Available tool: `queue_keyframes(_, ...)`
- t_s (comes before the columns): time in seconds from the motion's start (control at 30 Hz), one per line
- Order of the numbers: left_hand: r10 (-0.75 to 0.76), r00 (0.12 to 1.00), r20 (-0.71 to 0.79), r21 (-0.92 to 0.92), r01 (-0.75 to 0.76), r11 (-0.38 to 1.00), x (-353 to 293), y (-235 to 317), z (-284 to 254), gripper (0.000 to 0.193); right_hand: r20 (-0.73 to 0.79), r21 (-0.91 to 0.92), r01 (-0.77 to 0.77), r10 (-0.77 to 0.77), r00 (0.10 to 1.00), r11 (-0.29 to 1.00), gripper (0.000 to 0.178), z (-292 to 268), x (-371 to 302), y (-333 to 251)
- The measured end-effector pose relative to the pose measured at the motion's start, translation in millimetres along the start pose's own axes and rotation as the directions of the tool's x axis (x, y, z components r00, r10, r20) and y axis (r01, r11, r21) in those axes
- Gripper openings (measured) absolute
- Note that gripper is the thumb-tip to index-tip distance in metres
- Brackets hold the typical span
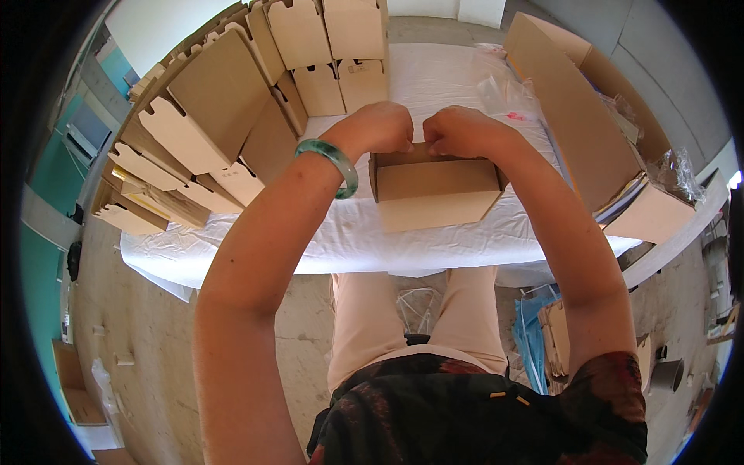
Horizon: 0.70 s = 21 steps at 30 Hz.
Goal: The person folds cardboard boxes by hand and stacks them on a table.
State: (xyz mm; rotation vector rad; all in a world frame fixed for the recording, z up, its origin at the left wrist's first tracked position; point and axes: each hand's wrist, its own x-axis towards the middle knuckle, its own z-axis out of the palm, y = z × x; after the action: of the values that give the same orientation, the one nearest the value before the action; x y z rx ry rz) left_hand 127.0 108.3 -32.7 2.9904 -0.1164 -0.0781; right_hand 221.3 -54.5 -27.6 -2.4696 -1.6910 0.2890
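A small brown cardboard box (438, 184) lies on the white-covered table in front of me, with one panel sloping toward me. My left hand (385, 128) is closed at the box's far left corner, its fingers curled down over the edge. At the far edge, further right, my right hand (463, 133) is likewise closed, thumb and fingers pinching the cardboard. The fingertips of both hands are partly hidden behind the knuckles. A green bangle (332, 161) circles my left wrist.
Several folded cardboard boxes (221, 85) are stacked high along the left and back of the table. A large open carton (577, 116) with plastic and flat sheets stands on the right. Clear plastic bags (504, 97) lie beside it on the white sheet (310, 240).
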Motion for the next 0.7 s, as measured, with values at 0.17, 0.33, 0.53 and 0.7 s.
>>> queue_keyframes(0.17,-0.027,0.999,0.047,0.045,0.025,0.999,8,1,2,0.019,0.030,-0.056,0.035,-0.033,0.999,0.998,0.013,1,13,3)
queue_keyframes(0.33,-0.105,0.994,-0.026,0.125,0.107,0.986,6,6,9,0.014,-0.029,-0.012,-0.004,0.004,1.000,1.000,0.010,8,14,5)
queue_keyframes(0.53,-0.104,0.995,0.008,0.154,0.101,0.983,-2,5,-1,0.014,-0.014,-0.123,-0.020,0.018,1.000,0.992,0.007,-3,-5,11)
queue_keyframes(0.7,-0.188,0.980,0.065,0.258,0.165,0.952,-1,4,-7,0.012,0.046,-0.176,-0.058,0.068,0.997,0.983,0.006,-15,-14,37)
